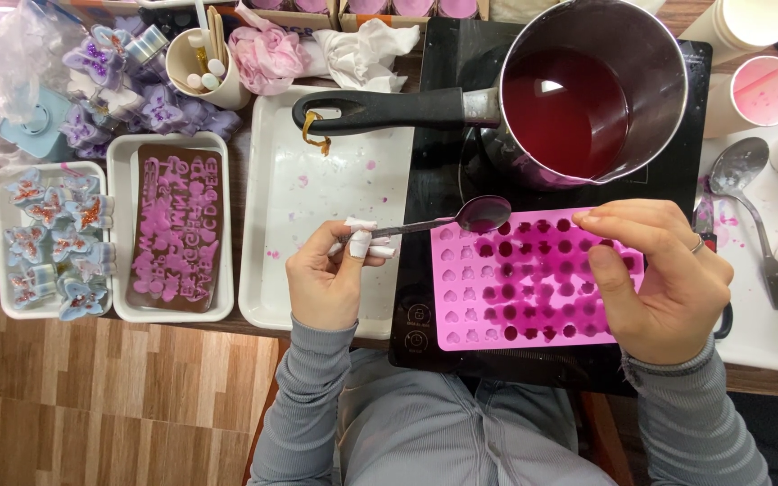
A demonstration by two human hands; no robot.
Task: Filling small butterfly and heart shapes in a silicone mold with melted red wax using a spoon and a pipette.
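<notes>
You are holding a small metal spoon almost level over the upper left corner of the pink silicone mold, and its bowl is carrying dark red liquid. The mold is lying flat on the black cooktop, just under the pot. Many of its small cavities, mostly in the middle and right, are already holding the dark liquid, while the left columns are staying empty.

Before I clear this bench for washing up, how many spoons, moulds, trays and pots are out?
Spoons: 2, one in the left hand over the pink mould, one lying at right
Moulds: 2, pink and brown
White trays: 3
Saucepans: 1
Total: 8
</notes>
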